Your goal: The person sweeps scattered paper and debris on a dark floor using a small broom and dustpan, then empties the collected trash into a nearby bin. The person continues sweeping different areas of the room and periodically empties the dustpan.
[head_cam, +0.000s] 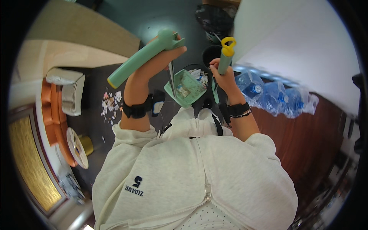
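Note:
My left hand [174, 55] grips the green plastic handle [138, 64] of a long-handled dustpan. From it a metal pole [171, 79] runs down to the green dustpan tray [186, 100], which holds a little dirt and a scrap. Beside and partly under the tray, a dark round container [188, 66] is heaped with paper scraps [200, 77]. A broom handle [224, 63], green with a yellow hanging loop [228, 43], is held in my right hand [225, 80]. Below that hand shows a narrow green part [215, 92], probably the broom head.
Scattered paper bits [110, 103] lie on the dark floor to the left. An orange sofa [53, 115] and a round white table [77, 148] stand beyond them. Large wrapped water bottles [267, 92] line the right side. A black bin bag [214, 20] sits ahead by the wall.

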Demonstrator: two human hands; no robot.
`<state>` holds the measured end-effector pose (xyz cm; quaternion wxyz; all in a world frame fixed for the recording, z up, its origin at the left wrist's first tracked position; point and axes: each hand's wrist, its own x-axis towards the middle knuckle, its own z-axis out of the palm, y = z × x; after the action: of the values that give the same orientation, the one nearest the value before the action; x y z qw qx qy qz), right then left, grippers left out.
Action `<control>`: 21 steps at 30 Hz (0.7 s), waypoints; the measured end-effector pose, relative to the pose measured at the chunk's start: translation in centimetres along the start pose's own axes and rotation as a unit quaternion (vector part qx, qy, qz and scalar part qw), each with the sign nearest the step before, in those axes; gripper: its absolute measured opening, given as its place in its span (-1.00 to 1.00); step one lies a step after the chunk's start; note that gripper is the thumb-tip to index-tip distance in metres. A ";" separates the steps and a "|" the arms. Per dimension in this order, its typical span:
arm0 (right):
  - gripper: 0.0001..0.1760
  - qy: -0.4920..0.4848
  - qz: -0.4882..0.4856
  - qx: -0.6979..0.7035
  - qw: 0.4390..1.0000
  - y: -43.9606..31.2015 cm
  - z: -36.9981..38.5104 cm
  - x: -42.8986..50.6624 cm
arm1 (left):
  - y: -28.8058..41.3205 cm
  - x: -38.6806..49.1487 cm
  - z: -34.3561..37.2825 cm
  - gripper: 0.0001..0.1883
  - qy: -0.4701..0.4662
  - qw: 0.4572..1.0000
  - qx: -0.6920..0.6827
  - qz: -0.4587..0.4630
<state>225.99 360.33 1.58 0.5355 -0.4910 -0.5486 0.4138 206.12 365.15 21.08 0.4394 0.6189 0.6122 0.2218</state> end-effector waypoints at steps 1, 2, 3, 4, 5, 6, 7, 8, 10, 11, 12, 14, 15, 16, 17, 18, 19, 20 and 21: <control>-0.90 -0.002 0.026 0.001 1.000 0.2 0.5 0.1 | -0.2 -1.2 -1.0 -0.67 0.017 1.000 -0.014 -0.004; -0.88 -0.005 0.051 0.000 0.999 0.3 0.9 0.1 | -0.6 -2.6 -1.9 -0.71 0.034 0.999 -0.028 -0.008; -0.87 -0.008 0.071 -0.006 0.997 0.5 1.4 0.1 | -1.0 -4.2 -2.8 -0.75 0.054 0.998 -0.043 -0.011; -0.89 -0.018 0.068 -0.007 0.998 0.7 1.9 0.0 | -1.3 -5.8 -3.6 -0.76 0.080 0.995 -0.057 -0.014; -0.89 -0.029 0.067 -0.014 0.997 0.9 2.4 -0.1 | -1.5 -7.4 -4.4 -0.76 0.101 0.993 -0.061 -0.006; -0.90 -0.044 0.064 -0.019 0.997 1.2 2.9 -0.3 | -1.8 -9.2 -5.2 -0.76 0.125 0.990 -0.064 -0.004; -0.90 -0.063 0.080 -0.019 0.995 1.5 3.5 -0.4 | -2.2 -11.0 -6.0 -0.76 0.149 0.986 -0.067 -0.010; -0.90 -0.076 0.041 -0.038 0.996 1.9 4.2 -0.7 | -2.6 -12.9 -6.5 -0.75 0.176 0.980 -0.087 -0.010; -0.88 -0.127 0.005 -0.064 0.990 2.7 5.8 -1.3 | -3.5 -16.2 -7.6 -0.74 0.206 0.974 -0.091 -0.013; -0.87 -0.158 -0.016 -0.079 0.984 3.0 6.8 -1.8 | -4.1 -18.1 -8.1 -0.74 0.220 0.971 -0.094 -0.020; -0.85 -0.189 -0.038 -0.094 0.977 3.2 7.7 -2.4 | -4.9 -20.3 -8.2 -0.74 0.226 0.969 -0.098 -0.014; -0.84 -0.244 0.004 -0.073 0.967 2.7 9.7 -4.0 | -6.5 -24.2 -8.3 -0.74 0.266 0.955 -0.126 -0.027; -0.83 -0.281 0.054 -0.078 0.955 2.1 10.7 -5.0 | -7.6 -26.2 -8.1 -0.73 0.281 0.948 -0.139 -0.045; -0.82 -0.280 0.034 -0.077 0.956 1.2 11.8 -6.1 | -8.5 -27.5 -8.0 -0.73 0.300 0.942 -0.142 -0.050; -0.82 -0.310 0.055 -0.044 0.948 0.2 13.0 -7.2 | -9.6 -29.9 -8.0 -0.72 0.322 0.934 -0.146 -0.051; -0.83 -0.321 0.082 -0.020 0.943 -0.9 14.4 -8.6 | -10.8 -31.9 -8.2 -0.71 0.341 0.926 -0.149 -0.058; -0.83 -0.333 0.118 0.027 0.935 -2.2 15.9 -10.0 | -12.0 -34.1 -8.3 -0.71 0.362 0.919 -0.150 -0.051; -0.86 -0.355 0.041 -0.041 0.933 -3.4 17.5 -11.5 | -13.3 -36.6 -8.9 -0.66 0.376 0.910 -0.171 -0.042; -0.87 -0.368 0.046 -0.051 0.927 -4.8 19.0 -13.1 | -14.6 -39.1 -9.2 -0.65 0.375 0.904 -0.203 -0.009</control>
<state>205.94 347.97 2.35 0.2501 -0.3554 -0.7044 0.5612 184.48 328.38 24.17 0.2950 0.3822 0.6789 0.5532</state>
